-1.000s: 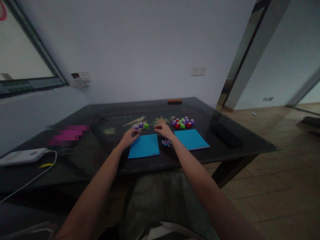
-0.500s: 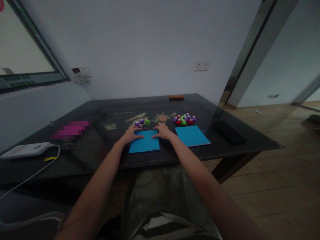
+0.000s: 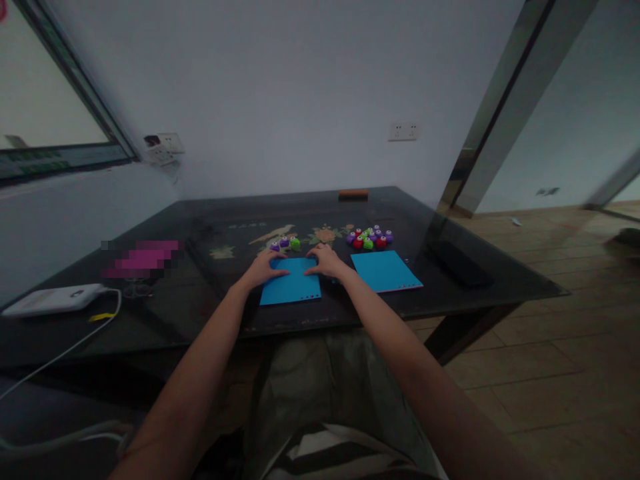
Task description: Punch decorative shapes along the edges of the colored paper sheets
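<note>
My left hand [image 3: 265,268] and my right hand [image 3: 325,261] both rest flat, fingers spread, on the far edge of a blue paper sheet [image 3: 291,289] with small holes along its near edge. A second blue sheet [image 3: 384,271] lies to the right, untouched. Three small punch tools [image 3: 285,244], purple and green, sit just beyond my left hand. A larger cluster of several purple, red and green punches [image 3: 369,238] stands beyond the second sheet. Everything lies on a dark glass-topped table [image 3: 210,293].
A black flat object [image 3: 457,264] lies near the table's right edge. A white device [image 3: 53,300] with a cable sits at the left. An orange-brown bar [image 3: 353,194] lies at the far edge. A wall stands behind the table; wooden floor extends to the right.
Both hands came down from the sheet's far corners onto the blue sheet. The small pile of coloured paper bits beside my right wrist is now hidden. The view shifted slightly.
</note>
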The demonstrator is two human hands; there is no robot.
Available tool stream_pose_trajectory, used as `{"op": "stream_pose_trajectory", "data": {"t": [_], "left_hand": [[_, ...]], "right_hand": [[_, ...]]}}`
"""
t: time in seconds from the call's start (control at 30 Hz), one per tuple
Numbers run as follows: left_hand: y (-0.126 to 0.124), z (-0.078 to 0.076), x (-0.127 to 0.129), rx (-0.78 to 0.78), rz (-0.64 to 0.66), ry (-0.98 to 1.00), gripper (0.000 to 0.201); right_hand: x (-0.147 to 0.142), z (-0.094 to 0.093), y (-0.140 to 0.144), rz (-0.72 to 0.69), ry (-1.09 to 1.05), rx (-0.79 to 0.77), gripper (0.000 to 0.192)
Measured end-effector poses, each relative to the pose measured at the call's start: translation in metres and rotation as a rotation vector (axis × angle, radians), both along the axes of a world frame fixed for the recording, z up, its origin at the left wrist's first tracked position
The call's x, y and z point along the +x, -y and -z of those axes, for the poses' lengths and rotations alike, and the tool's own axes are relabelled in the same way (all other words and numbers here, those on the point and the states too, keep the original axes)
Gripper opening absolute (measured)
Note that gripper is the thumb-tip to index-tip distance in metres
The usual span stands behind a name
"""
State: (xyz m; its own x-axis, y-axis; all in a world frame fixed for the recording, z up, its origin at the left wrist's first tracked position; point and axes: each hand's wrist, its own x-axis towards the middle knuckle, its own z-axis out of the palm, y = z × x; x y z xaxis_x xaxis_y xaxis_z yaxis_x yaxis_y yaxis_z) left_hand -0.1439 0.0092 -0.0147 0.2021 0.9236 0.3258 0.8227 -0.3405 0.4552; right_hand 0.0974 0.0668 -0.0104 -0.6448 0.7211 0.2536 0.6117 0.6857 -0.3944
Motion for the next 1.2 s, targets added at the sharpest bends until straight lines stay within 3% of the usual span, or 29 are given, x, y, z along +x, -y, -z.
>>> {"op": "stream_pose_trajectory", "data": {"t": [0.23,0.6,0.77,0.9,1.07,1.2], "left_hand": [[0.001,-0.001,0.001,-0.014,0.003,0.029,0.046],[0.005,-0.009,0.004,0.016,0.038,0.203,0.037],[0.005,-0.013,0.003,-0.018,-0.051,0.252,0.040],[0.006,-0.016,0.003,-0.070,-0.086,0.308,0.039],[0.008,-0.019,0.001,-0.083,-0.142,0.422,0.043],[0.008,-0.021,-0.001,-0.037,-0.216,0.591,0.045]], "right_hand": [[0.000,0.002,-0.001,-0.009,0.020,0.007,0.067],[-0.001,0.003,0.003,-0.037,-0.100,0.016,0.056],[-0.003,0.001,0.006,-0.047,-0.183,-0.054,0.056],[-0.004,-0.001,0.008,-0.072,-0.289,-0.170,0.061],[-0.003,-0.005,0.006,-0.036,-0.499,-0.423,0.065],[-0.001,-0.009,0.008,-0.023,-0.618,-0.629,0.051]]}}
